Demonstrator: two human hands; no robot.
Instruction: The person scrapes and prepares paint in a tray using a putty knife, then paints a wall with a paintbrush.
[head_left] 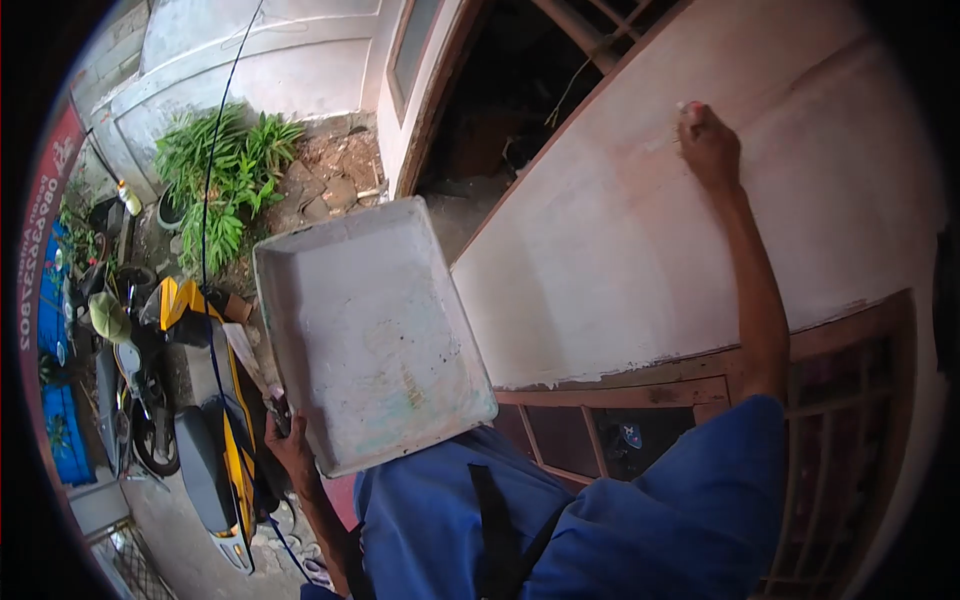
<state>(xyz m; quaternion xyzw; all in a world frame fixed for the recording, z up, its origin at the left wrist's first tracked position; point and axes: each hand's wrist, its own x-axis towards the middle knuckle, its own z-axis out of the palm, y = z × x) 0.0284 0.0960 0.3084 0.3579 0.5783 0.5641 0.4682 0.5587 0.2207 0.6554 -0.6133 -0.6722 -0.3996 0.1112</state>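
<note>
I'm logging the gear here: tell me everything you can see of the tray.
The tray is shallow, rectangular and pale grey, with raised sides and rounded corners; it may be plastic. Dark specks and greenish, yellowish stains mark its inside, mostly towards the blue shirt. Its open side faces the viewer, and the left hand supports it at one side. Whether it touches the shirt is unclear.

Red banner [52, 190], mirrored "Pesan Antar", long mirrored number
</note>
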